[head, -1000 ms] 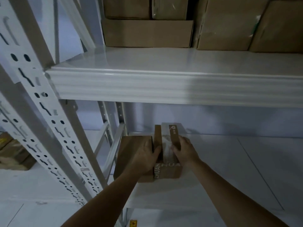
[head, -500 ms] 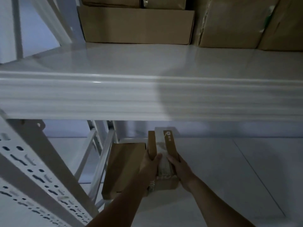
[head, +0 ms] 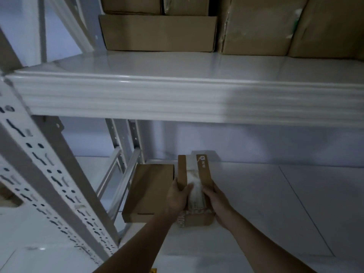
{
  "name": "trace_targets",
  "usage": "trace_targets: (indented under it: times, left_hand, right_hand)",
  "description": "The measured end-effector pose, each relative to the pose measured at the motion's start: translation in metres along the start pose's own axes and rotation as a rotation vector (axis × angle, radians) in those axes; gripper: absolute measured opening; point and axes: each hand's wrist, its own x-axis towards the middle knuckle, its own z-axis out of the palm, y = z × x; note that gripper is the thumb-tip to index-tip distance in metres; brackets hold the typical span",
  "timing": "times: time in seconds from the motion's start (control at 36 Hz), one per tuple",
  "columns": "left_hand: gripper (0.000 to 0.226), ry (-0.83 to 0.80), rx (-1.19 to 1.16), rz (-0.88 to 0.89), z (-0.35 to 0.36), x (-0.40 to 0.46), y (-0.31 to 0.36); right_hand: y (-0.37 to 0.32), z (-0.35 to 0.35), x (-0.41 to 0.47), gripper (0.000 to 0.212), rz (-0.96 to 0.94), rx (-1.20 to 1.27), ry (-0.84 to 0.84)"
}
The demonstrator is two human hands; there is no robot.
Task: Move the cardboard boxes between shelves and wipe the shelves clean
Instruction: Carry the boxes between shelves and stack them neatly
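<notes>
Left hand (head: 178, 196) curled round the left side of the taped box (head: 195, 186), thumb laid over its top edge beside the pale tape. Right hand (head: 215, 200) gripping the box's right side, fingers wrapped along the wall and partly hidden behind it. Both forearms reaching in from the bottom of the view, under the upper shelf (head: 177, 99).

Taped box standing on the lower shelf (head: 275, 203), long axis pointing toward the back wall, a strip of whitish tape down the middle of its lid, print on the near face too blurred to read. Whether resting fully on the shelf or raised a little off it: cannot tell.

Flat box (head: 149, 192) lying just to the left, touching or nearly touching the taped one, close to the shelf's left end.

Above, on the upper shelf, a wide box (head: 157, 33) pushed to the back, smaller boxes (head: 155, 4) stacked on top, and tall boxes (head: 275, 26) standing upright just to its right. Front part of that shelf bare.

Slotted white upright (head: 49, 174) slanting across the left side of the view.
</notes>
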Motion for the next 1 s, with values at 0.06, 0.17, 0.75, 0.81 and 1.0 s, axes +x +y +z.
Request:
trace_targets:
  times: [0.06, 0.17, 0.75, 0.81, 1.0]
  left_hand:
    - [0.041, -0.038, -0.072, -0.012, 0.006, -0.023, 0.002]
    - [0.043, 0.027, -0.089, 0.008, 0.020, -0.068, 0.008]
    - [0.041, 0.322, -0.299, -0.051, -0.009, -0.300, 0.026]
    - [0.040, 0.347, -0.286, -0.048, -0.027, -0.319, 0.024]
    - [0.046, 0.550, -0.228, -0.078, -0.105, -0.381, 0.008]
  right_hand:
    - [-0.003, -0.007, -0.020, 0.030, -0.027, -0.029, -0.038]
    - [-0.010, -0.019, -0.062, 0.028, -0.080, -0.040, -0.072]
    - [-0.003, 0.020, -0.224, 0.033, -0.011, -0.069, -0.488]
    - [0.003, 0.039, -0.235, 0.034, 0.004, -0.080, -0.519]
    - [0.024, 0.125, -0.279, 0.040, 0.027, -0.106, -0.640]
